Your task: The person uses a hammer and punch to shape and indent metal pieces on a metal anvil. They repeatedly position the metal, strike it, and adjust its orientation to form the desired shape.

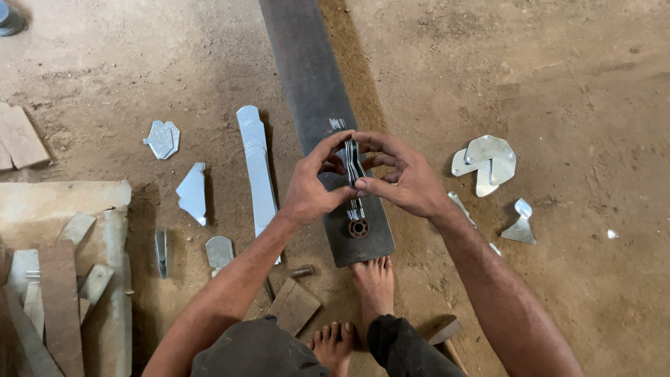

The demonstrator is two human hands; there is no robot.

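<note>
Single head view, steeply downward, close — dirt floor [544, 77], person's hands, feet

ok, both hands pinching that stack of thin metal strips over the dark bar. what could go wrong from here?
1. The stack of thin metal strips is held only by the fingertips of the left hand and right hand; the strips could splay or slip.
2. Bare fingers on sheet edges: cuts look likely.
3. A bare foot sits at the end of the dark bar; dropped pieces could hit it.
</note>
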